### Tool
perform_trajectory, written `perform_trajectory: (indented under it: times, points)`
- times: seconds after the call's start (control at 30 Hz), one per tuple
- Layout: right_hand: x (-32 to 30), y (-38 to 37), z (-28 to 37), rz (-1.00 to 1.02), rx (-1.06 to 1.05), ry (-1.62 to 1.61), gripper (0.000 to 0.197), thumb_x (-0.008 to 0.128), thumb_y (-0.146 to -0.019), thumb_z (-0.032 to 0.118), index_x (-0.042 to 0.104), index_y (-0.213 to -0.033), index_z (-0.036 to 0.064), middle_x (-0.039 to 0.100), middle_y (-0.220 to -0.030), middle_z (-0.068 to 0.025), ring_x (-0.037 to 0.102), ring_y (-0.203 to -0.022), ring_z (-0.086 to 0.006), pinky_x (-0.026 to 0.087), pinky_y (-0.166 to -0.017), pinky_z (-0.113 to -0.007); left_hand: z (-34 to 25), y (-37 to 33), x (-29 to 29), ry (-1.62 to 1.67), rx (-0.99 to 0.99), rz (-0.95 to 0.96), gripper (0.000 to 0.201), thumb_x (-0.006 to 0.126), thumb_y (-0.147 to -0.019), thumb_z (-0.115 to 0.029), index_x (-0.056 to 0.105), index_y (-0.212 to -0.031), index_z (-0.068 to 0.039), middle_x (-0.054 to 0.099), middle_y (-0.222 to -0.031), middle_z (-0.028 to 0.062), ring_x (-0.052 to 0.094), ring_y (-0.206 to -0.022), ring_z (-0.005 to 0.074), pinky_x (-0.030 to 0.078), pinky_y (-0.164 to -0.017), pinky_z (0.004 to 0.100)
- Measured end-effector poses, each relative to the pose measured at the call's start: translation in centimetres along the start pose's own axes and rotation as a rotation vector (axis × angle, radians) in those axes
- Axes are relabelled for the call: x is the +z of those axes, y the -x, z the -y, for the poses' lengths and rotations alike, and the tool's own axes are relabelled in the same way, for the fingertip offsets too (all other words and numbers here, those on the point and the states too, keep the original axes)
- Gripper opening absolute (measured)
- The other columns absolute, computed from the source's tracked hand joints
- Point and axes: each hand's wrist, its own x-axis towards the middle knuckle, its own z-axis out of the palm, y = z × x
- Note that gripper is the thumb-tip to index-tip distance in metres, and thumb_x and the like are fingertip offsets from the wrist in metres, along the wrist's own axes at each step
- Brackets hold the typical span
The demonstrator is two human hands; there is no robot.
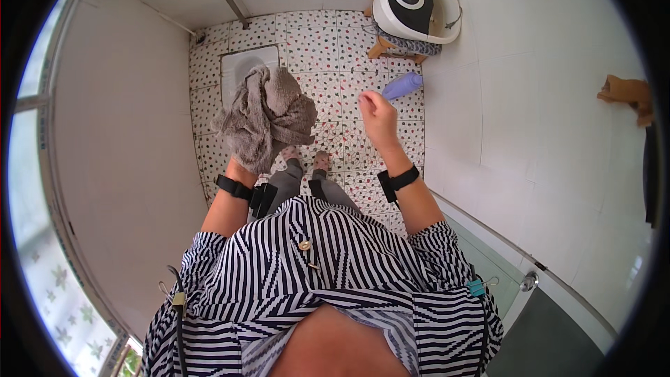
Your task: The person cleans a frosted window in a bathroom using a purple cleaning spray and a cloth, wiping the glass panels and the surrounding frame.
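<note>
A bunched grey-brown towel [269, 115] is held up in front of me on the left, over the floor. My left hand [242, 169] holds it from beneath; the towel's folds cover the fingers, and only the wrist end shows. To the right of the towel, apart from it, my right hand [380, 120] is raised with its fingers curled together, and nothing shows in them. A purple bottle [403, 86] lies on the floor just beyond that hand. Each wrist wears a black strap.
Behind the towel, a white squat toilet [225, 73] is set into the spotted tile floor [314, 42]. At the far right a white-and-black tub [443, 17] stands on a wooden stool [380, 47]. White walls rise on both sides; a door handle [530, 281] is at the lower right.
</note>
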Motion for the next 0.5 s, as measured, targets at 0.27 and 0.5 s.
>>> perform_trajectory:
  times: [0.27, 0.5]
  points:
    - [-5.7, 1.4, -14.8, 0.026, 0.564, 0.523, 0.030, 0.056, -0.084, 0.029, 0.059, -0.072, 0.0026, 0.060, -0.065, -0.0144, 0.059, -0.061, -0.0307, 0.044, -0.054, -0.039, 2.4, -7.4, 0.7, -0.217, -0.107, 0.007, 0.039, 0.047, -0.091, -0.022, 0.041, -0.124, -0.004, 0.050, -0.120, 0.0111, 0.047, -0.112, 0.0187, 0.038, -0.097, 0.0317]
    - [-7.5, -5.5, -30.0, 0.011, 0.736, 0.674, 0.033, 0.050, -0.086, 0.035, 0.059, -0.077, 0.0047, 0.062, -0.071, -0.0159, 0.060, -0.071, -0.0343, 0.046, -0.060, -0.045, 9.2, -14.0, 1.3, -0.485, -0.279, -0.052, 0.039, 0.047, -0.090, -0.022, 0.041, -0.124, -0.003, 0.049, -0.121, 0.0111, 0.046, -0.112, 0.0186, 0.038, -0.097, 0.0311]
